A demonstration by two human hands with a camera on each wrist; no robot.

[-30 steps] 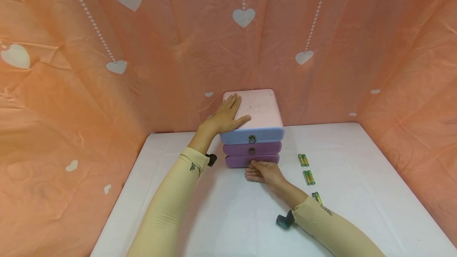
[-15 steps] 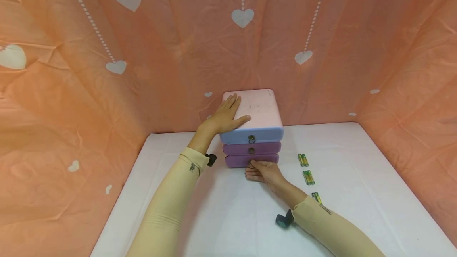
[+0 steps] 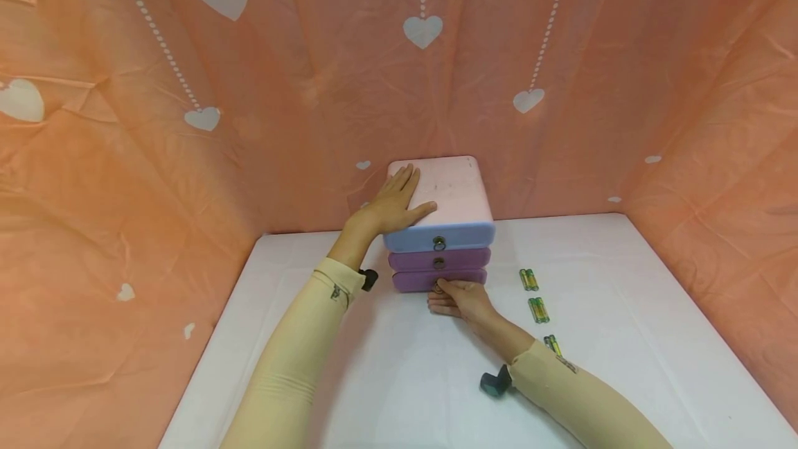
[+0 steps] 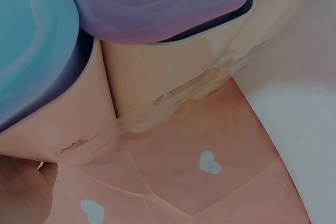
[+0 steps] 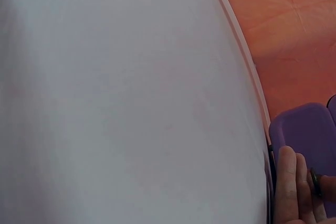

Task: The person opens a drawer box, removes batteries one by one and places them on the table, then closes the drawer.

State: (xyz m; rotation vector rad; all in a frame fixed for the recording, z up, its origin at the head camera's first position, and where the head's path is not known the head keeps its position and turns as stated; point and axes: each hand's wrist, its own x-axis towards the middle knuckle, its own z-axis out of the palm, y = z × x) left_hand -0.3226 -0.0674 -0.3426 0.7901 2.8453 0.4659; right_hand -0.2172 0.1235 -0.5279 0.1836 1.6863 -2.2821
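Note:
A small drawer cabinet with a pink top [image 3: 458, 189] stands near the table's back edge. Its upper drawer [image 3: 408, 240] is blue; the middle drawer [image 3: 411, 260] and bottom drawer [image 3: 408, 282] are purple. My left hand [image 3: 391, 206] rests flat on the left part of the top, fingers spread. At the bottom drawer's front, my right hand [image 3: 464, 300] pinches the ring pull [image 5: 315, 182] between thumb and fingers. In the left wrist view the drawer fronts sit close against the pink housing [image 4: 68, 140], with only part of the left hand visible.
Right of the cabinet lie pairs of green-and-yellow batteries: a far pair [image 3: 528, 279], a middle pair [image 3: 539, 310] and a near pair [image 3: 551, 345] partly behind the right sleeve. An orange cloth [image 3: 349, 102] with white hearts hangs around the white table [image 3: 399, 380].

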